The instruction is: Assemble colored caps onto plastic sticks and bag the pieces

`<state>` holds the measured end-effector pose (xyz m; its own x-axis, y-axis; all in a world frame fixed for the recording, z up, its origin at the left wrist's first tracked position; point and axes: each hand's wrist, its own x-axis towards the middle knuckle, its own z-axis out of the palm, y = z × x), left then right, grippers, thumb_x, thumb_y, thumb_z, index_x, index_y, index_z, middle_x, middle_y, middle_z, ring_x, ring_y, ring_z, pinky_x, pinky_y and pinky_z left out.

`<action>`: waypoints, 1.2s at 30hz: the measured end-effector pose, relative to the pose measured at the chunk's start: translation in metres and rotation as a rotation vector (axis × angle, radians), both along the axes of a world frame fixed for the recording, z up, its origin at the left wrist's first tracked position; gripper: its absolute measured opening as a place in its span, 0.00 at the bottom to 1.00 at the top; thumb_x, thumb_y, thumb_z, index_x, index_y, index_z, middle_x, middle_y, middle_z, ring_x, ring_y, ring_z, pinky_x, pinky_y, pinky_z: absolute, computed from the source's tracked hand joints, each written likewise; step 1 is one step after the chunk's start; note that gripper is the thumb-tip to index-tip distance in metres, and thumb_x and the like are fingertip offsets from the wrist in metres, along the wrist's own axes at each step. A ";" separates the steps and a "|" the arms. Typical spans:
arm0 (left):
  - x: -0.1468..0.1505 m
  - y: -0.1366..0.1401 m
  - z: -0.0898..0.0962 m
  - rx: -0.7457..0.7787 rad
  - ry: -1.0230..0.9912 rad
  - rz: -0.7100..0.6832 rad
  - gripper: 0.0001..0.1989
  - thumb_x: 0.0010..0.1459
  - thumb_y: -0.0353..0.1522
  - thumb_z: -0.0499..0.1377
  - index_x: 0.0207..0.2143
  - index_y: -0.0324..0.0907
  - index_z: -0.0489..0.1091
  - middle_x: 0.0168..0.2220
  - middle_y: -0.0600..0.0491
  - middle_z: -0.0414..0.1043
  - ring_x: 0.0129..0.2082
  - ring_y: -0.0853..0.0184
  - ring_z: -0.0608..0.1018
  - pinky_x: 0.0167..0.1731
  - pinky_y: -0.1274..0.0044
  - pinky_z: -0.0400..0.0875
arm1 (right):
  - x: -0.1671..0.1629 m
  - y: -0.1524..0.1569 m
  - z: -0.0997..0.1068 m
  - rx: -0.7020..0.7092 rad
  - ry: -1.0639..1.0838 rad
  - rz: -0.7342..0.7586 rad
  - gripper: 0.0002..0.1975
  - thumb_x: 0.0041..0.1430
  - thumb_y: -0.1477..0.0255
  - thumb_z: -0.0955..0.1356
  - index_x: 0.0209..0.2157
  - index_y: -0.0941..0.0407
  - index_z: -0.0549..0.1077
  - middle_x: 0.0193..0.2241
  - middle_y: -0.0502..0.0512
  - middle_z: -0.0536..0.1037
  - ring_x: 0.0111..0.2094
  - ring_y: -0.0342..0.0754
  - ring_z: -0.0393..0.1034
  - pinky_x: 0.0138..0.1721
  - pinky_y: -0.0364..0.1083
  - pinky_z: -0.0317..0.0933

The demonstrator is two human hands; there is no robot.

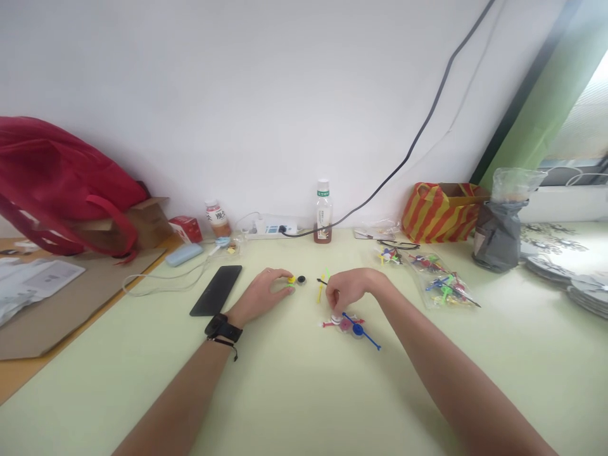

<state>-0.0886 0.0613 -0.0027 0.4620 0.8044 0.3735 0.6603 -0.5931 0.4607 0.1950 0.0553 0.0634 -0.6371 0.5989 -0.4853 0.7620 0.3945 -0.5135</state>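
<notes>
My left hand (263, 292) rests on the table, its thumb and forefinger closed around a small yellow plastic piece (292, 279) with a bit of green by it. Just right of those fingertips sits a small round black piece (301, 279). My right hand (352, 289) points down, fingers pinched at a white spinner arrow (335, 320); whether it is lifted I cannot tell. Close by lie a red arrow (327, 325) and a blue spinner arrow (358, 329). Beyond the knuckles are a yellow arrow (320, 292) and a black arrow (321, 280), partly hidden by the hand.
A black phone (216, 291) lies left of my left hand. Clear bags of coloured arrows (446, 288) are at the right. Along the wall stand a bottle (323, 215), a power strip (270, 227) and a striped bag (437, 215); a black cable (408, 152) hangs down.
</notes>
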 end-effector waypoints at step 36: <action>0.044 -0.031 0.013 0.279 -0.330 -0.060 0.11 0.65 0.32 0.64 0.50 0.47 0.75 0.45 0.51 0.80 0.43 0.63 0.82 0.47 0.70 0.77 | -0.028 0.011 -0.020 -0.236 0.929 -0.414 0.11 0.55 0.71 0.73 0.40 0.56 0.74 0.29 0.51 0.78 0.29 0.44 0.70 0.33 0.43 0.63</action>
